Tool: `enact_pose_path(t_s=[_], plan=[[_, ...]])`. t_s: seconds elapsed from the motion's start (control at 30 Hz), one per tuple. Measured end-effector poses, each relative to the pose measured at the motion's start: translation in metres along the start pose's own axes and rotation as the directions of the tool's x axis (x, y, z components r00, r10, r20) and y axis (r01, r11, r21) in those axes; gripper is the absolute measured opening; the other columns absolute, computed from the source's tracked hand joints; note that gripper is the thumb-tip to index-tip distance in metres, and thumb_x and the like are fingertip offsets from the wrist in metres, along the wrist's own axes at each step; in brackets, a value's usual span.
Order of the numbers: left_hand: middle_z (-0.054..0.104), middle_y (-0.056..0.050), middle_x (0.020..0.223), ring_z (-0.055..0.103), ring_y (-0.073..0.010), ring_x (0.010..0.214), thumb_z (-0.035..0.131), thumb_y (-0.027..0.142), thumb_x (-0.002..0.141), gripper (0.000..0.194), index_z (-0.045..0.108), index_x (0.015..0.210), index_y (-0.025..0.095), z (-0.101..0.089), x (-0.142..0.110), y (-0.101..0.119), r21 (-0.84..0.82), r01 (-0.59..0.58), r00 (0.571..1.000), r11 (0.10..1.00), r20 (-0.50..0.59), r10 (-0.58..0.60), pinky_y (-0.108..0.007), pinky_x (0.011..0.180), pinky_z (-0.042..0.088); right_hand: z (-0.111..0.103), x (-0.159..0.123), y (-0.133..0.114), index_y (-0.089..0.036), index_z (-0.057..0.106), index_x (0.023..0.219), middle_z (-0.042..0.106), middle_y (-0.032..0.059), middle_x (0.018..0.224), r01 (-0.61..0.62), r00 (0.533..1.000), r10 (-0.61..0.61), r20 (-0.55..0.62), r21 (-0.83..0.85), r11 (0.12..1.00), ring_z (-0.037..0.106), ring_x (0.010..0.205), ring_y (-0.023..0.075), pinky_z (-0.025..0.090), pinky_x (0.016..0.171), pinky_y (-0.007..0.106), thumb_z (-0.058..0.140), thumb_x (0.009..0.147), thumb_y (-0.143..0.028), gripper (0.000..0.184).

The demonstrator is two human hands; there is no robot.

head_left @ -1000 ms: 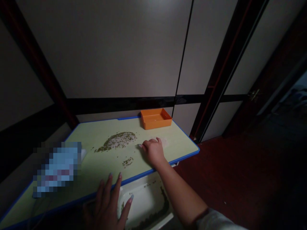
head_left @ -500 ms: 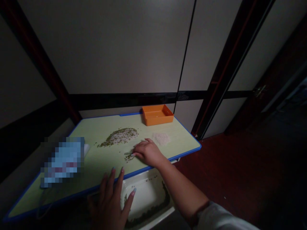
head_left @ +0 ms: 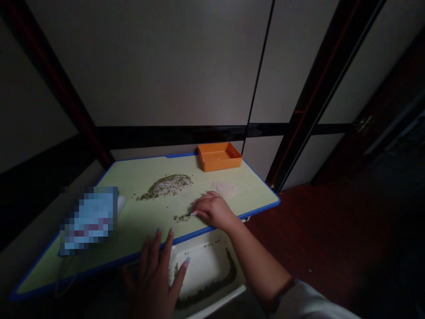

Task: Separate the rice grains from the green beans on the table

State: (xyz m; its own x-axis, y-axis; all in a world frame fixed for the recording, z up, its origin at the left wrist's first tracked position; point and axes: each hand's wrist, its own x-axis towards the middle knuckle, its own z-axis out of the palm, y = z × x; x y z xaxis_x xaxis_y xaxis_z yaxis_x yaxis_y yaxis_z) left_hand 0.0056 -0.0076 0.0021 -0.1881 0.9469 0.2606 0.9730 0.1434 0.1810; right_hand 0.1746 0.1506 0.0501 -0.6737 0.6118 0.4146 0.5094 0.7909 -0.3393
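Observation:
My right hand [head_left: 212, 210] rests low on the yellow-green tabletop, its fingers curled downward and together. What they hold, if anything, is hidden. Just left of the fingertips lies a small cluster of green beans [head_left: 180, 218]. Beyond it spreads a larger heap of green beans mixed with white grains [head_left: 169, 185]. A pale heap that looks like rice [head_left: 225, 188] sits just past my right hand. My left hand [head_left: 156, 274] is spread at the table's front edge with nothing in it, beside a white drawer-like bin [head_left: 207, 261] holding many green beans along its sides.
An orange open box [head_left: 221, 164] stands at the table's back right. On the left lies a blurred-out blue package [head_left: 91, 221]. The table [head_left: 133, 170] has a blue rim, and cabinet panels [head_left: 172, 66] rise right behind it. Reddish floor [head_left: 325, 221] lies to the right.
My right hand went left and nearer to the small bean cluster, uncovering the pale heap, then drew back slightly right. My left hand stays spread. The view has shifted a little.

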Motion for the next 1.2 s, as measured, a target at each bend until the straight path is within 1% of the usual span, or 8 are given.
enact_pose_path(t_s=[0.17, 0.3, 0.37, 0.5, 0.7, 0.9, 1.07, 1.2], plan=[[0.028, -0.009, 0.163, 0.016, -0.0314, 0.152, 0.027, 0.042, 0.097, 0.056, 0.034, 0.15, 0.025, -0.005, 0.0, 0.003, -0.014, 0.011, 1.0, 1.0, 0.015, -0.011, -0.071, 0.115, 0.016, -0.004, -0.002, 0.001, -0.024, 0.071, 0.094, 0.076, 0.0011, 0.102, 0.008, 1.0, -0.009, -0.024, -0.013, 1.0, 0.067, 0.1, 0.0127, 0.031, 0.107, 0.032, 0.057, 0.097, -0.033, 0.018], [0.029, -0.01, 0.162, 0.018, -0.031, 0.152, 0.029, 0.043, 0.096, 0.056, 0.034, 0.15, 0.026, -0.006, 0.001, 0.003, -0.026, 0.004, 1.0, 1.0, 0.024, -0.003, -0.072, 0.114, 0.016, -0.005, -0.001, 0.001, -0.021, 0.072, 0.094, 0.076, 0.0034, 0.094, -0.115, 0.99, 0.109, -0.089, -0.066, 0.991, 0.066, 0.093, 0.0145, 0.033, 0.103, 0.032, 0.055, 0.097, -0.029, 0.019], [0.03, -0.01, 0.162, 0.019, -0.0305, 0.151, 0.028, 0.043, 0.097, 0.057, 0.034, 0.15, 0.025, -0.005, 0.001, 0.002, -0.023, 0.005, 1.0, 1.0, 0.019, -0.004, -0.071, 0.114, 0.016, -0.005, 0.0, 0.002, -0.02, 0.072, 0.097, 0.076, 0.0052, 0.095, -0.225, 0.963, 0.212, -0.168, -0.064, 0.972, 0.066, 0.094, 0.0159, 0.036, 0.097, 0.031, 0.052, 0.098, -0.027, 0.021], [0.029, -0.01, 0.162, 0.017, -0.0307, 0.152, 0.027, 0.043, 0.097, 0.057, 0.035, 0.15, 0.024, -0.005, 0.0, 0.003, -0.016, -0.005, 1.0, 1.0, 0.006, 0.005, -0.071, 0.115, 0.016, -0.011, -0.003, 0.008, -0.022, 0.069, 0.115, 0.075, 0.005, 0.107, -0.413, 0.872, 0.395, -0.289, 0.0, 0.911, 0.065, 0.102, 0.0175, 0.036, 0.094, 0.031, 0.046, 0.099, -0.022, 0.028], [0.029, -0.011, 0.162, 0.017, -0.0305, 0.152, 0.028, 0.043, 0.096, 0.057, 0.035, 0.15, 0.024, -0.006, 0.0, 0.003, -0.028, 0.009, 1.0, 1.0, 0.023, -0.009, -0.071, 0.114, 0.017, -0.02, -0.006, 0.013, -0.025, 0.066, 0.119, 0.075, 0.0047, 0.104, -0.562, 0.813, 0.522, -0.258, -0.113, 0.819, 0.064, 0.101, 0.0181, 0.036, 0.086, 0.03, 0.046, 0.096, -0.014, 0.032], [0.027, -0.011, 0.163, 0.015, -0.0308, 0.153, 0.027, 0.043, 0.096, 0.057, 0.034, 0.15, 0.024, -0.003, 0.001, 0.001, -0.021, 0.007, 1.0, 1.0, 0.031, -0.007, -0.071, 0.115, 0.016, -0.015, -0.003, 0.014, -0.026, 0.065, 0.114, 0.075, 0.0058, 0.104, -0.564, 0.825, 0.535, -0.185, -0.196, 0.802, 0.065, 0.098, 0.0187, 0.036, 0.083, 0.03, 0.044, 0.097, -0.017, 0.028], [0.028, -0.01, 0.163, 0.015, -0.0301, 0.153, 0.026, 0.043, 0.097, 0.057, 0.035, 0.15, 0.024, -0.004, 0.0, 0.002, -0.016, 0.014, 1.0, 1.0, 0.024, -0.014, -0.07, 0.115, 0.016, -0.012, -0.005, 0.015, -0.026, 0.065, 0.111, 0.075, 0.0054, 0.101, -0.54, 0.841, 0.521, -0.144, -0.181, 0.822, 0.066, 0.097, 0.0192, 0.035, 0.083, 0.03, 0.045, 0.092, -0.011, 0.031], [0.029, -0.011, 0.162, 0.016, -0.0308, 0.152, 0.027, 0.043, 0.097, 0.057, 0.034, 0.15, 0.025, -0.006, 0.0, 0.004, -0.019, 0.009, 1.0, 1.0, 0.028, -0.008, -0.071, 0.114, 0.015, -0.011, -0.006, 0.013, -0.026, 0.065, 0.111, 0.074, 0.0039, 0.098, -0.48, 0.877, 0.475, -0.074, -0.131, 0.867, 0.066, 0.095, 0.0187, 0.034, 0.086, 0.03, 0.046, 0.089, -0.009, 0.033]])
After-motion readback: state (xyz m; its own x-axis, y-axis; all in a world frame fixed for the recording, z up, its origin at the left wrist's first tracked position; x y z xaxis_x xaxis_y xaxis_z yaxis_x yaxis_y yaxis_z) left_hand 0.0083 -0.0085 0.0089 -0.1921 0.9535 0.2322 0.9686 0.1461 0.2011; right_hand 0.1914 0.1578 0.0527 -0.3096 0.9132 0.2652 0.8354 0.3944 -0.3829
